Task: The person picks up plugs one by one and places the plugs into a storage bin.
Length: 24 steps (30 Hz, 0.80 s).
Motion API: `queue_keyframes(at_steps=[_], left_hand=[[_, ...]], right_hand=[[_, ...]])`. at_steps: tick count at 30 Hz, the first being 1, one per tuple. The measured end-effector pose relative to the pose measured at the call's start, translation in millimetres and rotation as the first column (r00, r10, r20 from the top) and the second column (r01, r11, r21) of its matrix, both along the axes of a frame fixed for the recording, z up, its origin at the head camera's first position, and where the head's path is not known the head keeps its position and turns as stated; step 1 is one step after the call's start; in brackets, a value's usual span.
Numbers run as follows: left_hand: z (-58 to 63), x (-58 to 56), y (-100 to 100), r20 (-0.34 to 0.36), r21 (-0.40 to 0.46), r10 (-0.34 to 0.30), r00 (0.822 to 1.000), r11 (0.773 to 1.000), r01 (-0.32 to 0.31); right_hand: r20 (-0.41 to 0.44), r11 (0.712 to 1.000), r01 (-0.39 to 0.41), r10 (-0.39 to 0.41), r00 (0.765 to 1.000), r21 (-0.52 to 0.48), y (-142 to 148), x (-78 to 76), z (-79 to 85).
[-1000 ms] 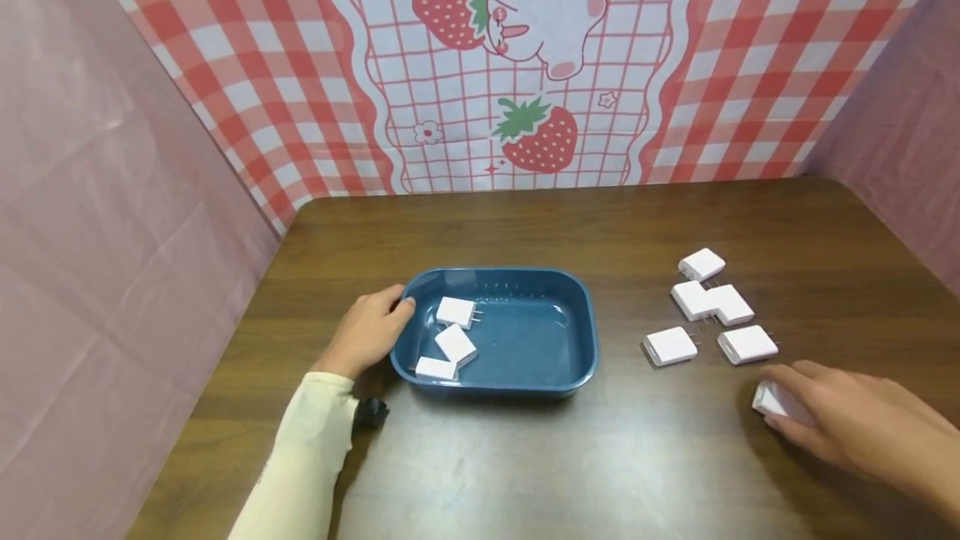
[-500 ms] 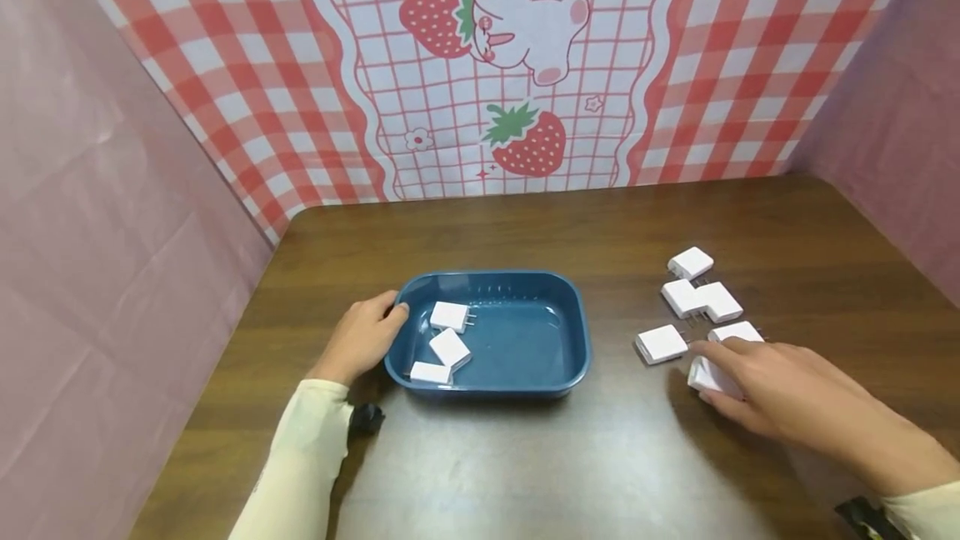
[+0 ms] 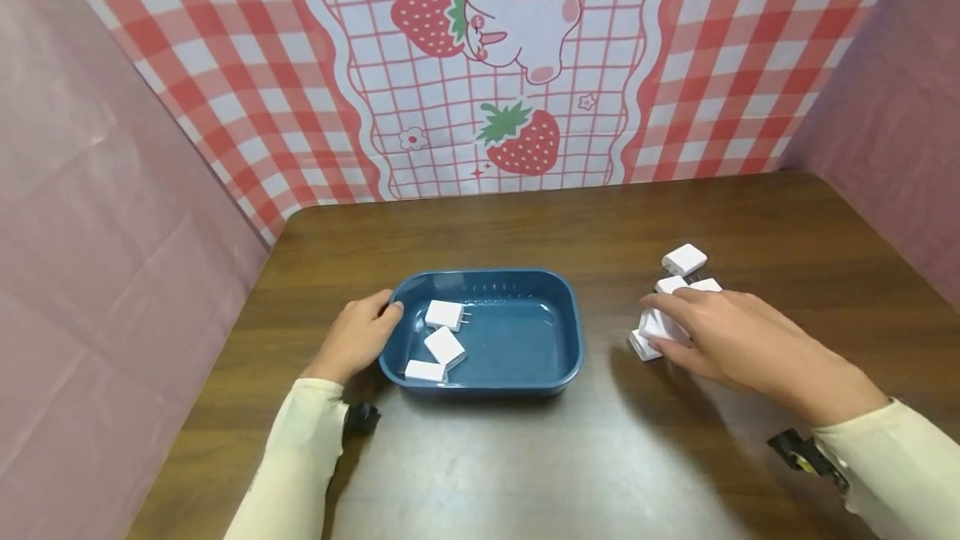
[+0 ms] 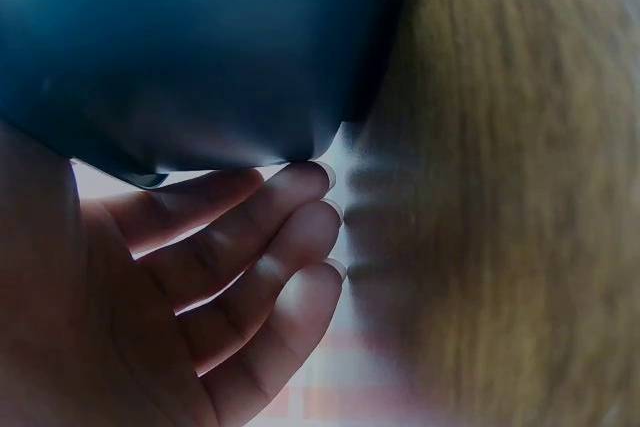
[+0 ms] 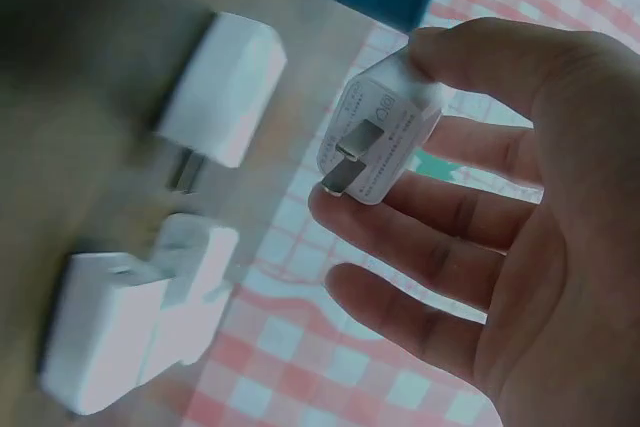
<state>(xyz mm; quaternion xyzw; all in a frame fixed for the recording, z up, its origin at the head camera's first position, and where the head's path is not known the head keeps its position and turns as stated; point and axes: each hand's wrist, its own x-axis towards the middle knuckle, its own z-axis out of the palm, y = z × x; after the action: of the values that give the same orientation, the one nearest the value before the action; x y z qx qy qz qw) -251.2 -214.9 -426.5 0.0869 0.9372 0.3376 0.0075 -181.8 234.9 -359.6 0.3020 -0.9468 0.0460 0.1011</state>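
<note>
In the head view my right hand (image 3: 738, 340) holds a white USB wall charger (image 3: 662, 326) above the other chargers on the right. Thumb and fingers pinch its body, and the right wrist view shows the charger's (image 5: 385, 127) two flat prongs. Under it, partly covered, lies another charger (image 3: 643, 347). My left hand (image 3: 356, 336) grips the left rim of a blue tray (image 3: 573, 332), thumb over the edge. Its fingers (image 4: 285, 247) lie along the tray's outer wall in the left wrist view. Several chargers (image 3: 445, 347) rest in the tray's left part.
A charger (image 3: 684, 260) lies farthest back on the right, with more chargers (image 3: 672, 285) in front of it, partly behind the right hand. The wooden table (image 3: 495, 457) ends at a red-checked cloth (image 3: 247, 98) behind, with pink cloth (image 3: 97, 232) at the sides.
My right hand has lifted the charger off the table at the right and carried it left, over the other chargers. The left hand stays on the tray's rim. The head view has shifted slightly.
</note>
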Motion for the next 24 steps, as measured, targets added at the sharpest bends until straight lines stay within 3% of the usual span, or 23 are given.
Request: queue_keyframes(at_steps=[8,24], left_hand=[[-1.6,-2.1,-2,0.001,-0.013,-0.001,1.000,1.000,0.001],[-1.5,-3.9,-6,0.010,-0.017,0.001,1.000,1.000,0.000]], right_hand=[[-0.013,0.998,-0.062,0.061,0.998,-0.009,-29,-22.2,18.4],[0.116,0.997,-0.067,0.071,0.991,-0.034,-87,-47.9,34.8]])
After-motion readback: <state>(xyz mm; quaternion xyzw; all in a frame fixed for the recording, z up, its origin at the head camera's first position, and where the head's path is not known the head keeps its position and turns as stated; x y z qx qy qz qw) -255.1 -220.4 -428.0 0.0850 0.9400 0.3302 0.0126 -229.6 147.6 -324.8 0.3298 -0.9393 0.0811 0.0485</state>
